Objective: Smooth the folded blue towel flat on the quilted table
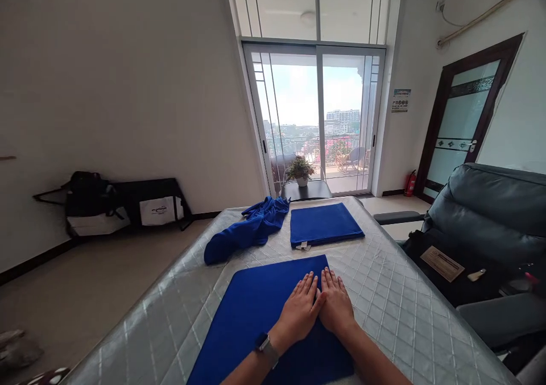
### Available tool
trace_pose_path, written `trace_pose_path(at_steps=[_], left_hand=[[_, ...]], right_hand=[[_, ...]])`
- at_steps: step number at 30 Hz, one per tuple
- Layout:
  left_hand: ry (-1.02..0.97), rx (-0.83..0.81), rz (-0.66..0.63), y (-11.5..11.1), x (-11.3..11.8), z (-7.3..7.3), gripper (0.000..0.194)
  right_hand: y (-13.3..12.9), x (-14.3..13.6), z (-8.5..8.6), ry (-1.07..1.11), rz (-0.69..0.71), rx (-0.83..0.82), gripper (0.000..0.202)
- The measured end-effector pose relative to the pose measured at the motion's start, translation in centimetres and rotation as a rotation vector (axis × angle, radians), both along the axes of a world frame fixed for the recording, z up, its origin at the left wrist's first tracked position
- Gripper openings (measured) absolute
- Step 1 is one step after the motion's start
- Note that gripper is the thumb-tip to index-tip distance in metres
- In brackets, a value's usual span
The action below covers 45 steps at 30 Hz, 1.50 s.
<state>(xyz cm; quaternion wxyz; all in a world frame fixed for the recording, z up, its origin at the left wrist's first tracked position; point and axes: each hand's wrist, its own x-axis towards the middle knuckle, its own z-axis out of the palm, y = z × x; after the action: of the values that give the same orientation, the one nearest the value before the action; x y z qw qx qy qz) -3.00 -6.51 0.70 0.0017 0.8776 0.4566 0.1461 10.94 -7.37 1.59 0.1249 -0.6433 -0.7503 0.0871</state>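
A blue cloth (251, 299) lies spread flat on the quilted silver mattress (396, 294) in front of me. My left hand (301, 307), with a watch on its wrist, rests palm down on the cloth with fingers stretched out. Beside it, my right hand (336, 301) lies flat along the cloth's right edge, its fingers straight. The thumbs meet or overlap. Farther off sits a folded blue cloth (326, 224) with a white tag at its near edge. To its left is a crumpled blue cloth (251, 230).
A dark armchair (495, 214) stands close on the right, with a brown card (442, 263) on its seat. Beyond the mattress, a potted plant (301, 172) stands before the sliding glass door (319, 118). Black bags (91, 203) lean at the left wall.
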Motion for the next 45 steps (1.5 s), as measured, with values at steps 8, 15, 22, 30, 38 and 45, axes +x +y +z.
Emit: trace_pose_path(at_steps=[8,15,22,30,38,45], left_hand=[[0.118,-0.041,0.289,0.6,-7.7,-0.7,0.076],[0.109,-0.046,0.455,-0.2,-18.3,-2.5,0.082],[0.035,-0.003,0.481,-0.6,-19.5,-3.1,0.085],[0.034,-0.011,0.543,-1.0,-19.0,-2.2,0.092],[0.006,0.0,0.543,-1.6,-18.8,-1.6,0.093],[-0.048,0.02,0.54,-2.0,-19.3,-1.9,0.094]], right_hand=[[0.0,-0.3,0.3,0.051,-0.061,-0.007,0.062],[0.0,-0.4,0.4,0.005,-0.066,-0.026,0.063],[0.1,-0.6,0.4,-0.027,-0.071,-0.021,0.066],[0.2,-0.7,0.2,-0.106,-0.077,-0.043,0.066],[-0.2,-0.8,1.2,-0.156,-0.067,-0.057,0.065],[-3.4,0.4,0.8,-0.138,-0.029,-0.062,0.067]])
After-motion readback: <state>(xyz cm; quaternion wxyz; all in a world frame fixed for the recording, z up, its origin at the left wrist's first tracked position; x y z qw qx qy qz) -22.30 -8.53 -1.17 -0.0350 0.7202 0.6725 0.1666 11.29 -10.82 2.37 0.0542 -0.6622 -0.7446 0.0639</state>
